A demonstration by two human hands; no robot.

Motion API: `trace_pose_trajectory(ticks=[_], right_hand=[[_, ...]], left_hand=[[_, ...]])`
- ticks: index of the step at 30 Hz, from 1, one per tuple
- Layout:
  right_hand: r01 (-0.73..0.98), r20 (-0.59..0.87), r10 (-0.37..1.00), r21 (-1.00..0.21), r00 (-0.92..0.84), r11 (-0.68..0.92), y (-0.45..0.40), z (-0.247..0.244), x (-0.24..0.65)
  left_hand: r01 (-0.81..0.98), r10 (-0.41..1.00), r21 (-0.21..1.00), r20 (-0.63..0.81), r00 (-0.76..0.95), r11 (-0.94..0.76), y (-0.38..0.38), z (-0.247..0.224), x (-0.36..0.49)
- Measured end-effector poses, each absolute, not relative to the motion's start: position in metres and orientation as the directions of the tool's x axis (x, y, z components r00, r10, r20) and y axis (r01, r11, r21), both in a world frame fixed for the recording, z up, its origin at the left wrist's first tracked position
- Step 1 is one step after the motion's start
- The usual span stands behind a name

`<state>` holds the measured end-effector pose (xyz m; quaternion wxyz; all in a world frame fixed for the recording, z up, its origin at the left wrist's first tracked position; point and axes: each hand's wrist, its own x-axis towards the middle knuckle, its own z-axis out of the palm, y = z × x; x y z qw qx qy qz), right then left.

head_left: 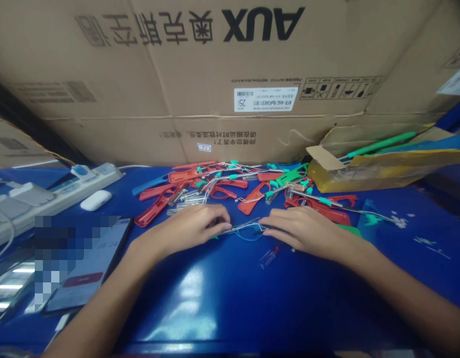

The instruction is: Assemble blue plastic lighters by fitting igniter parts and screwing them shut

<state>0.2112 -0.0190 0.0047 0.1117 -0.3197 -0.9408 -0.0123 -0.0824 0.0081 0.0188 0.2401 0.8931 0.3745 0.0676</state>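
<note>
My left hand (194, 226) is closed, thumb and fingertips pinching a thin metal rod (239, 227) with a white wire along it. A bit of green shows below those fingers. My right hand (306, 231) is also closed at the wire's other end, by a small dark piece; its exact grip is partly hidden. Between the hands lies a blue plastic loop (248, 237), probably part of a lighter handle. A clear little fuel tank (268, 258) with a red end rests just in front of my right hand.
Behind my hands lie piled red lighter handle shells (155, 209), clear tanks (194, 199) and wired rods. A cardboard box (364, 174) stands at right, before a large carton wall (200, 74). On the left are a phone (92, 268), a white case (96, 200) and a power strip (103, 174).
</note>
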Motion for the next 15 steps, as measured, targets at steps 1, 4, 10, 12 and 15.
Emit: trace_pose_trajectory(ticks=[1,4,10,12,15], right_hand=[[0.603,0.227,0.598,-0.053,-0.769,0.796,-0.019,0.005,0.211],[0.639,0.293,0.633,-0.088,-0.717,0.764,-0.017,0.002,0.211],[0.766,0.533,0.736,-0.229,-0.417,0.6,-0.014,0.0,0.208],[0.788,0.586,0.748,-0.281,-0.311,0.548,-0.012,0.003,0.209],[0.788,0.586,0.78,-0.364,-0.22,0.496,-0.005,0.006,0.214]], left_hand=[[0.631,0.696,0.478,-0.054,0.716,-0.611,0.008,0.018,-0.082],[0.628,0.696,0.48,-0.048,0.716,-0.613,0.008,0.014,-0.081],[0.626,0.707,0.49,-0.029,0.707,-0.606,0.008,0.009,-0.075],[0.627,0.704,0.488,-0.035,0.709,-0.607,0.009,0.008,-0.074],[0.632,0.712,0.491,-0.033,0.701,-0.6,0.011,0.006,-0.077]])
